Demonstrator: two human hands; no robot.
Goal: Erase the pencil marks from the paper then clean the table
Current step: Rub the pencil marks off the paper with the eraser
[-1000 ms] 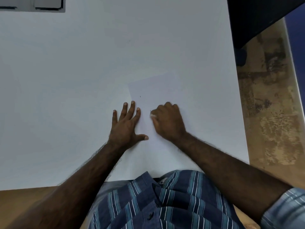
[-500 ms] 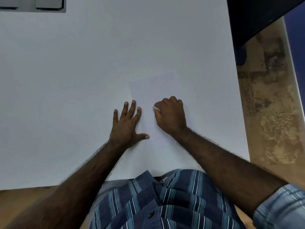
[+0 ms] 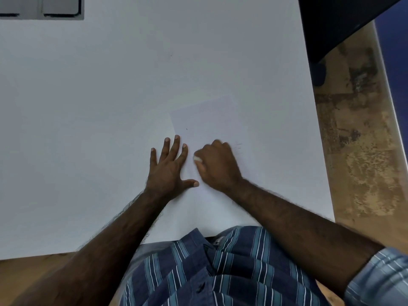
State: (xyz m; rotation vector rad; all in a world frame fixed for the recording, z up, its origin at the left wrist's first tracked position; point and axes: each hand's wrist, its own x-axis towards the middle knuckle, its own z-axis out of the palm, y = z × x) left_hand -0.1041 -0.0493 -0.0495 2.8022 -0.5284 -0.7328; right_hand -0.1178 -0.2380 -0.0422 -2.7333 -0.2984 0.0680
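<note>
A white sheet of paper [image 3: 207, 115] lies on the white table [image 3: 88, 107], near its front edge. A tiny dark speck and a few faint pencil strokes [image 3: 238, 146] show on the sheet. My left hand [image 3: 169, 167] lies flat with fingers spread, pressing the paper's left edge down. My right hand [image 3: 217, 165] is curled over the sheet and grips a small white eraser [image 3: 197, 159], whose tip peeks out at the thumb side and touches the paper.
A grey device [image 3: 42, 7] sits at the table's far left corner. A dark object [image 3: 340, 23] overhangs the far right. The table's right edge borders a worn brown floor [image 3: 357, 140]. My striped shirt is against the front edge.
My right hand with the eraser went up the sheet, then came back down and left, closer to my left hand. My left hand has stayed put.
</note>
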